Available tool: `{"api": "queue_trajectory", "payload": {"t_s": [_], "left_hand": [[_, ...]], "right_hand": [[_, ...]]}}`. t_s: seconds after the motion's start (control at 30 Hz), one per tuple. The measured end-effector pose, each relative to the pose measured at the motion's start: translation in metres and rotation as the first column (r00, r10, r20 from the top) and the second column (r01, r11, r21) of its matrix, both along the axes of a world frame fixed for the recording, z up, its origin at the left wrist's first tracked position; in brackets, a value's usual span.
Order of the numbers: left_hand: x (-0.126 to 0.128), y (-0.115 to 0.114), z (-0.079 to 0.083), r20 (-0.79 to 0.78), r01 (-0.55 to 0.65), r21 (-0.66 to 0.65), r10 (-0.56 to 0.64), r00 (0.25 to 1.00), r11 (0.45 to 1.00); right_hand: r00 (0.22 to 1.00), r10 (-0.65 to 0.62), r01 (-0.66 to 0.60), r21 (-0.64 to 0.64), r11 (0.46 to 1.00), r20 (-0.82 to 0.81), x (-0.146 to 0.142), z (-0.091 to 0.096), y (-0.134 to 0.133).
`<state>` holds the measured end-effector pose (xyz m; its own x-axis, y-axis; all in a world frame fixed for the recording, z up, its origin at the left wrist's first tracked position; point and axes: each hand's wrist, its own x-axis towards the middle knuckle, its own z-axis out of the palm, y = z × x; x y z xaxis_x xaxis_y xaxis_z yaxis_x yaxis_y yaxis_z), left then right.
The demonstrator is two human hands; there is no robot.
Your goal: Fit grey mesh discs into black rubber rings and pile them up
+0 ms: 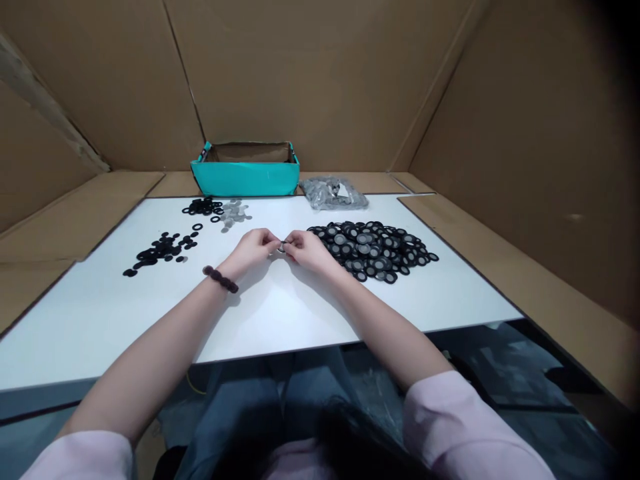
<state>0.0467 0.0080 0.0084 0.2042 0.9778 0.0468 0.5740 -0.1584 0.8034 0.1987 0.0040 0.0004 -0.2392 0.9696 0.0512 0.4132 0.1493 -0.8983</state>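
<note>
Both hands meet over the middle of the white table [280, 320]. My left hand [254, 248] and my right hand [306, 249] pinch a small dark ring [283, 247] between their fingertips; the fingers cover much of it. Close beside my right hand lies a large pile of black rings with grey centres [375, 250]. To the left of my left hand are scattered black discs [163, 250]. Farther back sit a cluster of black rings [203, 206] and a heap of translucent grey discs [234, 213].
At the back edge stands a turquoise box [245, 179] with an open top. Beside it lies a clear plastic bag [334, 193] with grey contents. Cardboard walls [320, 80] enclose the table at the back and sides. A lone black ring [197, 227] lies left of centre.
</note>
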Motion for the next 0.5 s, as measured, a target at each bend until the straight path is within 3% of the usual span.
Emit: {"api": "queue_trajectory", "payload": {"t_s": [0.17,0.3,0.4,0.5], "left_hand": [[0.007,-0.006,0.002,-0.016,-0.044,0.073,0.046,0.999,0.996],[0.011,-0.008,0.004,0.120,-0.068,0.025,0.064,0.991,0.997],[0.010,-0.007,0.005,0.214,-0.017,-0.068,0.032,0.976,0.998],[0.007,-0.005,0.006,0.256,0.000,-0.106,0.027,0.966,0.994]], "right_hand": [[0.993,-0.062,0.056,0.068,0.996,0.099,0.004,0.006,0.000],[0.997,-0.048,0.040,-0.123,0.992,-0.058,0.003,0.006,0.003],[0.970,-0.046,-0.026,-0.292,0.956,-0.238,0.003,0.005,0.006],[0.926,-0.061,-0.094,-0.382,0.919,-0.373,0.003,0.006,0.006]]}}
